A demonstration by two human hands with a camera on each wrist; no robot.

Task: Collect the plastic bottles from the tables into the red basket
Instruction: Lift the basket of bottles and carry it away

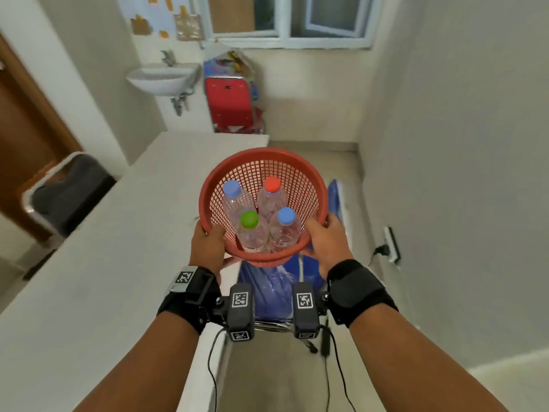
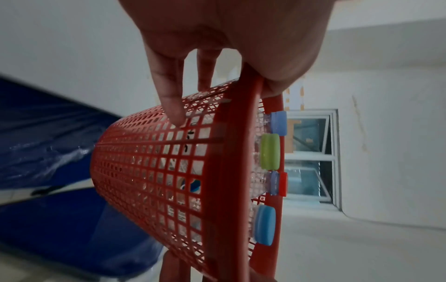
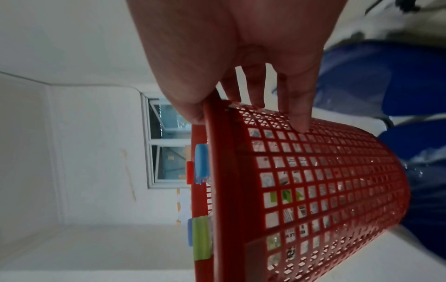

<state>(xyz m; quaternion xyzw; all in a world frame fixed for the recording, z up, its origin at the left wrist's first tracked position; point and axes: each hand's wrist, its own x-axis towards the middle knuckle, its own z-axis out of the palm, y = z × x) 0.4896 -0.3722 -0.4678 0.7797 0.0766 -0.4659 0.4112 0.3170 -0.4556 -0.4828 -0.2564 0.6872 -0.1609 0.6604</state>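
Note:
I hold the red mesh basket (image 1: pixel 309 171) in the air with both hands, just past the right edge of the white table (image 1: pixel 98 263). My left hand (image 1: pixel 208 243) grips its near-left rim, thumb inside and fingers (image 2: pixel 172 106) on the outer mesh. My right hand (image 1: pixel 326 240) grips the near-right rim the same way, fingers (image 3: pixel 298 116) against the mesh wall (image 3: pixel 313 181). Several clear plastic bottles stand upright inside: two with blue caps (image 1: pixel 232 189) (image 1: pixel 286 215), one red cap (image 1: pixel 272 184), one green cap (image 1: pixel 249 219). The caps also show at the rim (image 2: pixel 270 151).
Below the basket stand blue chairs wrapped in plastic (image 1: pixel 267 289). A sink (image 1: pixel 163 77) hangs on the far wall beside a red chair (image 1: pixel 230 102). A dark chair (image 1: pixel 71 194) sits left of the table. A wall (image 1: pixel 460 173) with a socket (image 1: pixel 392 243) runs close on the right.

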